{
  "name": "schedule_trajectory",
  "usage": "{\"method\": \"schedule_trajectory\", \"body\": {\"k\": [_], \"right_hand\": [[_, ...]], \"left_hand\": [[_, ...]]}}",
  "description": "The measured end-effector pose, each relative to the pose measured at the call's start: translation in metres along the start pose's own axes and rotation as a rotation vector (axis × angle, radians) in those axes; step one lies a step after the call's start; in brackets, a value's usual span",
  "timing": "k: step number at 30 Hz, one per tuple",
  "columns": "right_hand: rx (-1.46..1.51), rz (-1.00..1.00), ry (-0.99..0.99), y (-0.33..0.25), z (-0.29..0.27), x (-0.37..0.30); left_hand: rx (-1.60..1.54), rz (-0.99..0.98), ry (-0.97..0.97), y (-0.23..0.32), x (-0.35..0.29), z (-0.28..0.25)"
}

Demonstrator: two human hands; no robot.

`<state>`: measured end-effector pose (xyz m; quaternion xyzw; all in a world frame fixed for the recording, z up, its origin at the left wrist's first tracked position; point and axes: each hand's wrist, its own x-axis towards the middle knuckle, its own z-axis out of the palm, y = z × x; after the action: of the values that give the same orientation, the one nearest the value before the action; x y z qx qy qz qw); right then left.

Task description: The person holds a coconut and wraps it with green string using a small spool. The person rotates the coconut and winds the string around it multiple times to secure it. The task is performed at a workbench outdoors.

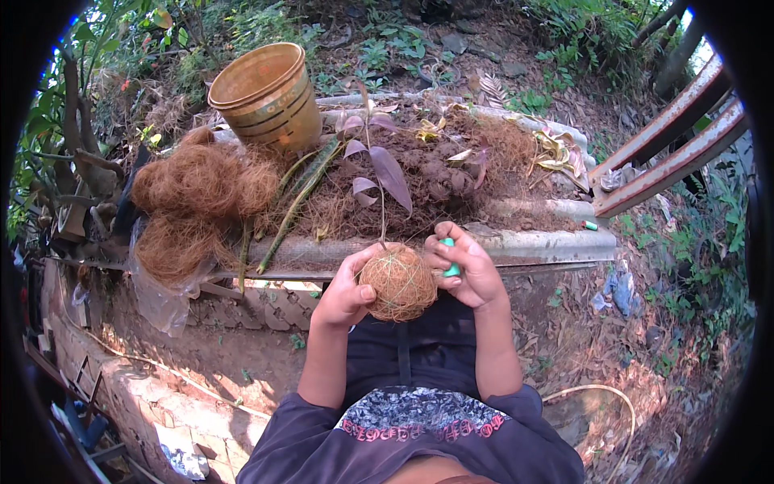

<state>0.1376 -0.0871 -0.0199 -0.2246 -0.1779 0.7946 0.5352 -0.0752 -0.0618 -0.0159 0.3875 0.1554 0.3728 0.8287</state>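
My left hand [349, 288] is wrapped round the left side of a ball of brown coconut fibre [401, 282], bound with criss-crossing green thread. From the top of the ball rises a thin plant stem with purple leaves [390, 176]. Close by the ball's right side, my right hand [470, 270] is closed on a small green spool of thread [450, 258]. Any strand running from spool to ball is too fine to make out. The ball is held up in front of the corrugated sheet's near edge.
A corrugated sheet [548, 246] bears dark soil [427, 181], a heap of coconut fibre [201, 189], green stalks [300, 206] and a yellow bucket [270, 97]. Another small green and red piece [590, 225] lies at its right end. Rusty metal bars [677, 145] stand at right.
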Motion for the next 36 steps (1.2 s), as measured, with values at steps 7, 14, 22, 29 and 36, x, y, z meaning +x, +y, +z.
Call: {"method": "schedule_trajectory", "body": {"k": [7, 14, 22, 29, 36], "right_hand": [[-0.075, -0.178, -0.069, -0.031, 0.042, -0.013], [-0.624, -0.455, 0.060, -0.005, 0.080, -0.033], [-0.749, -0.280, 0.200, -0.001, 0.068, -0.041], [-0.292, -0.376, 0.072, -0.006, 0.063, -0.016], [-0.484, -0.292, 0.024, -0.014, 0.075, -0.013]], "left_hand": [[0.246, 0.015, 0.066, 0.002, 0.001, -0.005], [0.326, 0.277, 0.217, -0.015, 0.014, -0.008], [0.251, 0.397, 0.292, -0.010, 0.017, -0.012], [0.305, 0.392, 0.113, -0.020, 0.012, -0.015], [0.502, 0.303, -0.019, -0.011, 0.010, -0.019]]}}
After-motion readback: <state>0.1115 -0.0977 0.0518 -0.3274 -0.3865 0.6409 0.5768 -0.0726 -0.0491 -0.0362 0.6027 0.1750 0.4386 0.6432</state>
